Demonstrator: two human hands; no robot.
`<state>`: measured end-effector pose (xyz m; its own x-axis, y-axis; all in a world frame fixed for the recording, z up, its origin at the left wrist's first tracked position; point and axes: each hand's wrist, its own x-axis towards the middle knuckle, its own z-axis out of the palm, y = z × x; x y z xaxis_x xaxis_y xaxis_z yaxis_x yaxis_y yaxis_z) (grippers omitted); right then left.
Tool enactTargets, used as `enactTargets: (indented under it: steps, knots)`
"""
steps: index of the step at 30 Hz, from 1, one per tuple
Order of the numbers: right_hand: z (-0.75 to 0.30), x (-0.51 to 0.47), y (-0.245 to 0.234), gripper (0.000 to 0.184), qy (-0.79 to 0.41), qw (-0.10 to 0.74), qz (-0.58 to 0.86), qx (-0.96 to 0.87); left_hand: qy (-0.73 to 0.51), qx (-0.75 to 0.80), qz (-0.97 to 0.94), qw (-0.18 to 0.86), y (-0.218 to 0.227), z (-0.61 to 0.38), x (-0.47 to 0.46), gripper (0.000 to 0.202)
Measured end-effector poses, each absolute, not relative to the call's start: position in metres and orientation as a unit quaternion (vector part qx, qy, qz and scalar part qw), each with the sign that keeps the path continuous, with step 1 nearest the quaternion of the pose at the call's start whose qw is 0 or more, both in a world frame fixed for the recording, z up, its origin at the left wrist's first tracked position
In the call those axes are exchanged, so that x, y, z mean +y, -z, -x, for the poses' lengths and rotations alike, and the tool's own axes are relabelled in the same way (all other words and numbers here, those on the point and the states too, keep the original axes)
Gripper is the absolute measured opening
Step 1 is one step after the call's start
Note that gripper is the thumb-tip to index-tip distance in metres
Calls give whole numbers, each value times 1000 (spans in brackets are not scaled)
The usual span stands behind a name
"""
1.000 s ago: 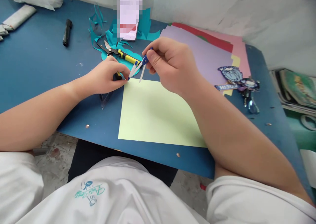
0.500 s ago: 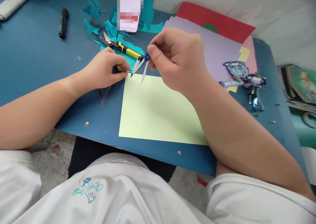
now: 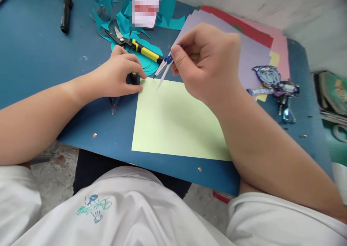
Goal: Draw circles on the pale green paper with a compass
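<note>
My right hand [image 3: 207, 63] pinches the top of a blue and white drawing compass [image 3: 163, 68], whose point rests near the far left corner of a pale green sheet of paper [image 3: 176, 124]. My left hand [image 3: 120, 76] lies curled beside that corner, fingers closed on a small dark thing I cannot make out, over a clear triangular ruler [image 3: 115, 104]. Both hands rest on a blue table [image 3: 40, 54].
Yellow-handled scissors [image 3: 135, 46] lie on teal paper scraps [image 3: 119, 20] behind my left hand. A black marker [image 3: 65, 12] lies far left. Stacked coloured sheets [image 3: 252, 50] and a keychain bundle [image 3: 273, 85] sit to the right. A phone [image 3: 146, 7] leans at the back.
The compass legs have closed nearer together and its point has come down onto the green sheet. My left hand has let go of the compass leg and rests at the paper's corner.
</note>
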<state>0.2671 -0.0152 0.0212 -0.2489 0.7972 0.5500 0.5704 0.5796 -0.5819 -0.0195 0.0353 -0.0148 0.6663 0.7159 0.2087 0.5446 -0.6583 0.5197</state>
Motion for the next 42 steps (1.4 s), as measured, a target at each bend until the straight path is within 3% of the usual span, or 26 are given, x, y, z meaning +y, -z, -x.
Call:
enactTargets:
  steps: [42]
  knots:
    - [-265,-24,-25,32,-113,408,443,-790,-196,365,-887,204,15,19,35,34]
